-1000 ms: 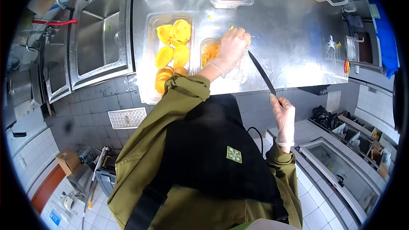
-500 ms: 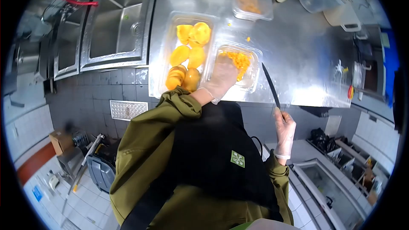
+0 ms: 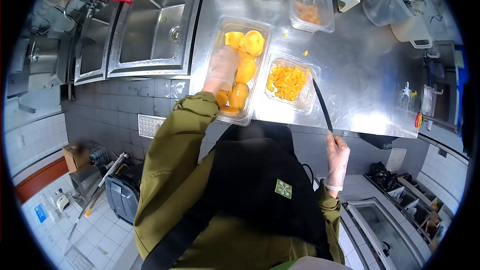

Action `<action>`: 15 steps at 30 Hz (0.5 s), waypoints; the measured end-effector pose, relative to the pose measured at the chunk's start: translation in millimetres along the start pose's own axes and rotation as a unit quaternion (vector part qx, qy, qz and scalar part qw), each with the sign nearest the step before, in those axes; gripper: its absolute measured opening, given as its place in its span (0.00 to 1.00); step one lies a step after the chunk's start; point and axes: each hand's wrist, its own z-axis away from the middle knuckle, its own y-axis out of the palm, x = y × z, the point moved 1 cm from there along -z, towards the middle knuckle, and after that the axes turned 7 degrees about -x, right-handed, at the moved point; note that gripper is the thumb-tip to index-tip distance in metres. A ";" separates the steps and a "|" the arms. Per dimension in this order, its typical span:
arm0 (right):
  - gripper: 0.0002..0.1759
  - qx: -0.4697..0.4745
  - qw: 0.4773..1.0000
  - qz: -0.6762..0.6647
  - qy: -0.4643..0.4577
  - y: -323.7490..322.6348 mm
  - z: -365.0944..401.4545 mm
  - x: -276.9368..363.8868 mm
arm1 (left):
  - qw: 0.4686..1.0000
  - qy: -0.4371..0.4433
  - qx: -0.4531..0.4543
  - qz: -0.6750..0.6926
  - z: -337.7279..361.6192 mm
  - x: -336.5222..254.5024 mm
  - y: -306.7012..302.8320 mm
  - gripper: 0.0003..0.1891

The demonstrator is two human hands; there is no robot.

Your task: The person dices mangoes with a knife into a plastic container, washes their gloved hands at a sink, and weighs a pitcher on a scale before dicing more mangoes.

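Overhead view: a gloved left hand (image 3: 222, 70) lies on peeled yellow fruit halves (image 3: 246, 69) in a long tray (image 3: 235, 21) on a steel desk (image 3: 360, 70); its grip is unclear. The right hand (image 3: 337, 152) clasps a knife (image 3: 322, 106), apparently kept safely aside by a tub (image 3: 306, 102) of diced fruit.

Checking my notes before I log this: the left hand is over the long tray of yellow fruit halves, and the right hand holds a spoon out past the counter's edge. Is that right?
Not quite. The head view shows the right hand gripping a long dark knife, not a spoon. The rest stands: the left hand is over the long tray of yellow fruit halves.
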 end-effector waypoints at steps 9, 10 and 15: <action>0.16 0.031 0.999 -0.020 0.006 6.1 4.3 9.1 | 0.969 -0.198 -0.045 0.139 -14.8 -28.4 29.2 0.16; 0.16 0.025 0.999 -0.023 0.007 8.2 5.4 7.0 | 0.965 -0.208 -0.057 0.149 -16.1 -30.5 32.6 0.17; 0.17 0.035 0.999 -0.001 -0.012 10.1 9.2 7.6 | 0.707 -0.396 -0.056 0.583 4.8 -53.5 -4.8 0.24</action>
